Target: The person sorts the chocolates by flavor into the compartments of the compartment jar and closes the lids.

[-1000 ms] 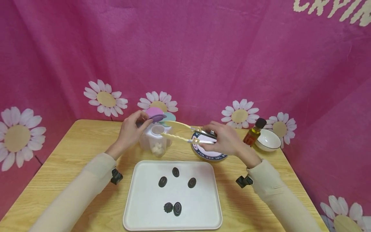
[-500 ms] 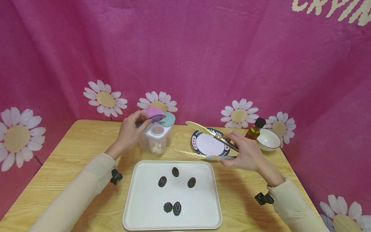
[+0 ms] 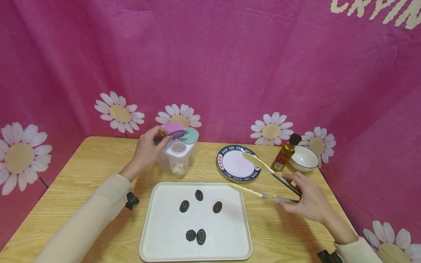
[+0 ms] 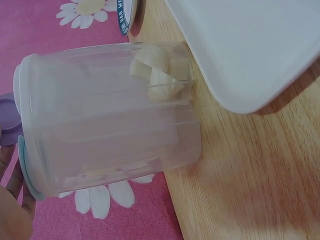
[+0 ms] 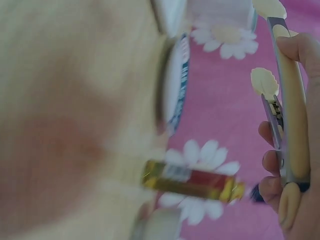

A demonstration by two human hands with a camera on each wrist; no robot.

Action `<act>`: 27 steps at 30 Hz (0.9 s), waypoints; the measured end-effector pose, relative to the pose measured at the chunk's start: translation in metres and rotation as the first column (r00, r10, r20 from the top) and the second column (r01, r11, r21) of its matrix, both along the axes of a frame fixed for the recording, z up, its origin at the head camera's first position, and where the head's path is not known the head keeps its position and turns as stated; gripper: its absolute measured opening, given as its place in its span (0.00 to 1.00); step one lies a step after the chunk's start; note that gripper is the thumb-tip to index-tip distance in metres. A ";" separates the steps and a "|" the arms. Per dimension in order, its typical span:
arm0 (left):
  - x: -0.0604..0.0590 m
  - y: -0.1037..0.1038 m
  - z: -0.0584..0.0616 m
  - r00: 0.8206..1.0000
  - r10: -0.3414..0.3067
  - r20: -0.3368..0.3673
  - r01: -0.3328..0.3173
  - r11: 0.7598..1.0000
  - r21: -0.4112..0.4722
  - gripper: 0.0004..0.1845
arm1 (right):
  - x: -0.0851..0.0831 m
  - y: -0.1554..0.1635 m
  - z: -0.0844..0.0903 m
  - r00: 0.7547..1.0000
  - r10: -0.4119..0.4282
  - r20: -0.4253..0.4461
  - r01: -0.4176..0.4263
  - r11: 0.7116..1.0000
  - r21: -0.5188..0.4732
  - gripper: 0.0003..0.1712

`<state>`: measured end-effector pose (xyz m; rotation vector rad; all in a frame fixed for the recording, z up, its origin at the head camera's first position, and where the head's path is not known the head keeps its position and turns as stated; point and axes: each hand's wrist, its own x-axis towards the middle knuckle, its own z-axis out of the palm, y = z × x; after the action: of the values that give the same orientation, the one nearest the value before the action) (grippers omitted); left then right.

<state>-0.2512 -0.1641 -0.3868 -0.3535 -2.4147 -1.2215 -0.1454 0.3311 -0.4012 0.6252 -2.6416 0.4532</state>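
My left hand (image 3: pixel 148 148) pinches a raised purple flip lid (image 3: pixel 178 134) on a clear storage container (image 3: pixel 179 160) at the table's back left. That lid's round opening is uncovered; pink and mint lids cover other sections. Pale chunks (image 4: pixel 162 82) lie at the container's bottom in the left wrist view. In my right hand (image 3: pixel 309 197) is a pair of tongs (image 3: pixel 285 181) with cream scalloped tips, spread apart with nothing between them. The tongs point left, above the table between the plate and the tray. The right wrist view shows fingers wrapped round the handle (image 5: pixel 294 110).
A white tray (image 3: pixel 230 237) at the front centre bears several dark chocolate-like pieces (image 3: pixel 201 236). Behind it lies a blue-rimmed plate (image 3: pixel 238 163). A dark-capped bottle (image 3: pixel 283 157) and a white bowl (image 3: pixel 304 159) stand at the right. A pink curtain (image 3: pixel 210 65) hangs behind the table.
My right hand has drawn the tongs away from the container, to the right and toward me, and their tips have spread wider. The left hand stays on the purple lid.
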 end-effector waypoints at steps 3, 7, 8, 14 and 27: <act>0.001 0.000 0.000 1.000 0.000 -0.004 0.000 1.000 0.002 0.09 | 0.010 0.017 -0.011 1.000 -0.028 0.014 0.028 1.000 -0.013 0.43; 0.001 0.000 0.000 1.000 -0.004 -0.003 0.004 1.000 0.003 0.09 | 0.022 0.039 -0.027 0.997 -0.074 0.024 0.075 0.997 -0.020 0.41; 0.001 0.000 0.000 1.000 -0.005 -0.001 0.005 1.000 0.002 0.09 | 0.024 0.044 -0.030 0.995 -0.093 0.027 0.093 0.995 -0.017 0.41; -0.001 0.000 -0.001 1.000 -0.002 -0.003 0.002 1.000 0.004 0.09 | 0.034 0.065 -0.041 0.970 -0.219 0.109 0.217 0.976 0.035 0.41; 0.000 -0.001 -0.001 1.000 -0.013 0.020 0.013 1.000 0.007 0.10 | 0.031 0.081 -0.061 0.959 -0.239 0.151 0.226 0.969 0.099 0.41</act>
<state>-0.2514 -0.1650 -0.3881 -0.3570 -2.4285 -1.2449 -0.1147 0.4117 -0.4619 0.3039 -2.8551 0.3408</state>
